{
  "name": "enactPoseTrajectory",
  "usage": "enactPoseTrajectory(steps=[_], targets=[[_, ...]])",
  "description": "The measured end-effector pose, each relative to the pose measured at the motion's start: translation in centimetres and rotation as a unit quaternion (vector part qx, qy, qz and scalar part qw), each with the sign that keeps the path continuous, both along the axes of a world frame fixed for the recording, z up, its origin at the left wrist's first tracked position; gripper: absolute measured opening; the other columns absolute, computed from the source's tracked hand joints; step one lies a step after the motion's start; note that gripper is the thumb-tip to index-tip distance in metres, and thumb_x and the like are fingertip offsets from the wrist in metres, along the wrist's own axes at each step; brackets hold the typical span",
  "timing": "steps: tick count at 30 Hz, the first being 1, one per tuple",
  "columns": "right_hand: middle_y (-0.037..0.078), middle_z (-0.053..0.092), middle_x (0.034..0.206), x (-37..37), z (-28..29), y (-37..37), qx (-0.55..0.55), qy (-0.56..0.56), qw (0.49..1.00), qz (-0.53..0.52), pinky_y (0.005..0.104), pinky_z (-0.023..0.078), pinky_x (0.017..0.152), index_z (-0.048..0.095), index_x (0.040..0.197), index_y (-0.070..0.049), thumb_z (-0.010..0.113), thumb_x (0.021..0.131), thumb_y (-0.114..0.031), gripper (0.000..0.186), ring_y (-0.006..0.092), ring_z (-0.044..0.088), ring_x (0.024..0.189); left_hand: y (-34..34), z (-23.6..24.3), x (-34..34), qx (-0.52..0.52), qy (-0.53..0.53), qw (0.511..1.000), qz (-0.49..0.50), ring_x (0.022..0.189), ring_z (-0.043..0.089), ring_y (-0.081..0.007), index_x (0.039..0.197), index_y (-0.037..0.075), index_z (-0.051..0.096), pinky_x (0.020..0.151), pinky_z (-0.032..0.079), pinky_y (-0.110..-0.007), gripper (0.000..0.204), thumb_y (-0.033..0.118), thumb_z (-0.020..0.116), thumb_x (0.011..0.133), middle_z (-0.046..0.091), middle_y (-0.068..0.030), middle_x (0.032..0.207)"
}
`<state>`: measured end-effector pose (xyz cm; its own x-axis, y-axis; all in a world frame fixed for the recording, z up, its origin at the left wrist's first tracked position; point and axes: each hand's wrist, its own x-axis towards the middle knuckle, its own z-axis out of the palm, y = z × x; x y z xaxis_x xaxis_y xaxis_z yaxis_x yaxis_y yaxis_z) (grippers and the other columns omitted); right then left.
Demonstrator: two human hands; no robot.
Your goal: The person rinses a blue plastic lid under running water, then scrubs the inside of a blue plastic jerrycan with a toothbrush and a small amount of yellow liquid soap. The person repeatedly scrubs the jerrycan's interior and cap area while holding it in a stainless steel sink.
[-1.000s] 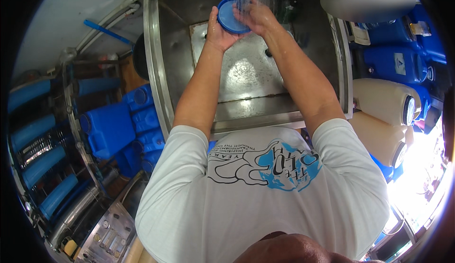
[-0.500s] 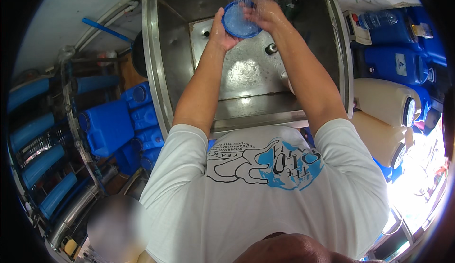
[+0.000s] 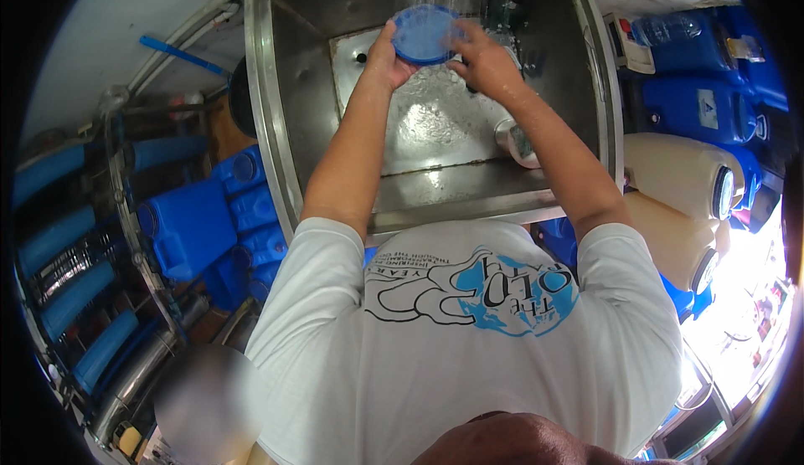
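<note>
Under falling water, my left hand (image 3: 389, 63) is closed on the left rim of a shallow round blue lid (image 3: 425, 36), its thumb along the edge and its fingers underneath. The lid is wet and tilted toward me, above the floor of a metal sink (image 3: 427, 134). My right hand (image 3: 486, 61) is at the lid's right edge, thumb and fingers apart; its fingertips are blurred by motion. It does not visibly grip the lid. A round, whitish metal container (image 3: 517, 143) lies in the sink below my right forearm, which partly covers it.
Raised metal walls (image 3: 272, 122) frame the sink. Blue jerrycans (image 3: 193, 226) stand on the left beside a metal rack (image 3: 126, 189). On the right are more blue jerrycans (image 3: 695, 109) and cream ones (image 3: 674, 176). A blue handle (image 3: 180, 53) leans at the upper left.
My right hand has slid from over the lid to its right edge and toward me. The lid stays in my left hand. More of the metal container now shows.
</note>
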<state>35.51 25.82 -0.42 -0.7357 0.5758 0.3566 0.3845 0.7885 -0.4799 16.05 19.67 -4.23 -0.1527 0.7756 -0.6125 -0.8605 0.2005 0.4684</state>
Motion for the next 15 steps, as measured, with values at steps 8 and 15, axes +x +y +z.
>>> enactPoseTrajectory(steps=[8,15], targets=[[0.013,0.071,0.105,-3.2,1.4,0.8,0.040,-0.106,0.991,-0.071,0.0402,0.054,0.087,0.068,0.118,-0.013,0.072,0.084,-0.021,0.035,0.0318,0.066,0.101,-1.8,-0.5,-2.8,-0.055,0.026,0.998,-0.031,0.135,0.046,-0.0428,0.153,0.003,0.030,0.112,0.037,-0.057,0.085,0.068,0.039,0.099,0.041,-0.0255,0.150],[0.014,0.071,0.095,-4.0,-2.2,2.0,-0.311,0.032,0.938,-0.148,0.0362,0.055,0.071,0.064,0.120,-0.005,0.064,0.096,-0.027,0.033,0.0265,0.068,0.077,-2.3,-1.8,-2.8,-0.021,0.059,0.995,-0.080,0.142,0.035,-0.0432,0.155,0.005,0.027,0.116,0.027,-0.059,0.100,0.081,0.036,0.090,0.033,-0.0246,0.157]])
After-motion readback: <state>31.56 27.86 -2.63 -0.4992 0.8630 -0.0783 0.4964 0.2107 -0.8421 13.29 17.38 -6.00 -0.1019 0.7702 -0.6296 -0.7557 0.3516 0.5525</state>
